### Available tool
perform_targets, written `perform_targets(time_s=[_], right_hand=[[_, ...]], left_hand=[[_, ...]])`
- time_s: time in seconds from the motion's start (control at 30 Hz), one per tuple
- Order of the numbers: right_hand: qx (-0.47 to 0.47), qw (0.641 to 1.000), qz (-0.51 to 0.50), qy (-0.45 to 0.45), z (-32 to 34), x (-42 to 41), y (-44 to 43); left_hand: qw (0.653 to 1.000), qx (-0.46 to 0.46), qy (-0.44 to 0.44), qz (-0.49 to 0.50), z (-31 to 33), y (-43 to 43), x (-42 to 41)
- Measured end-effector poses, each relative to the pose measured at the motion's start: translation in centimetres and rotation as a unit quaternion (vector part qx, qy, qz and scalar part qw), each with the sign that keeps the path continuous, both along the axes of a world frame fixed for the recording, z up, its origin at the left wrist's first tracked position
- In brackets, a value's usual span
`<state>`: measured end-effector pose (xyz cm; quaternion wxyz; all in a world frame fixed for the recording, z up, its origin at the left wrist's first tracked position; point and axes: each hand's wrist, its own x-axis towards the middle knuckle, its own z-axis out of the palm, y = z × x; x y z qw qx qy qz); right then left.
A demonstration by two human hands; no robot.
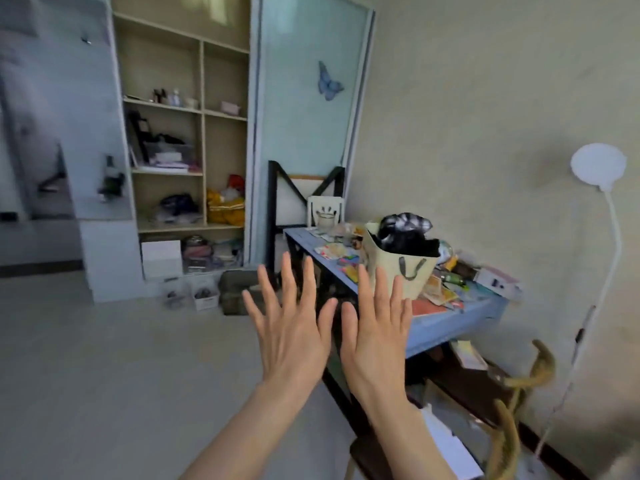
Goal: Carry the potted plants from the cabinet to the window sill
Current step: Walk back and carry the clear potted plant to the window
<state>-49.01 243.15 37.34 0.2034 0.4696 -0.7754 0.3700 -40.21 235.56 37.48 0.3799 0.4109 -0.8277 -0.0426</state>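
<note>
Left hand [289,327], right hand [375,327] raised, fingers spread wide, holding nothing — no pot picked up yet. Next, likely: walk to cabinet [183,140], find plants — none clearly visible.

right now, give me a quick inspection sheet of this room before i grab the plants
surface: blue table, crowded.
job's things: no potted plant or window sill clearly seen; open cabinet at the back holds small items.
clutter: woven bag of dark cloth, papers, white box.
grips: left hand and right hand open, fingers spread, empty.
cables: thin cord hangs beside white floor lamp.
surroundings: butterfly decal on sliding door, tiled floor.
</note>
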Motion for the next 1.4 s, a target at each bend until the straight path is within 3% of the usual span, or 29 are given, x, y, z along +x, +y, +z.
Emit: perform_targets(time_s=[0.27,0.47,0.6,1.4], right_hand=[[0.006,0.992,0.121,0.023,1.0,-4.2,-15.7],[0.030,0.972,0.233,0.005,0.3,-2.1,-28.8],[0.034,0.967,0.253,0.014,-0.2,-0.8,-34.5],[0.017,0.934,0.358,0.019,-2.3,10.3,-88.9]], left_hand=[[0.990,0.000,-0.010,0.137,0.5,-13.5,-1.9],[0.973,0.006,-0.009,0.232,-1.3,-24.5,0.3],[0.965,0.007,-0.019,0.261,-2.1,-29.2,1.9],[0.916,0.033,-0.067,0.393,-2.1,-79.6,14.1]])
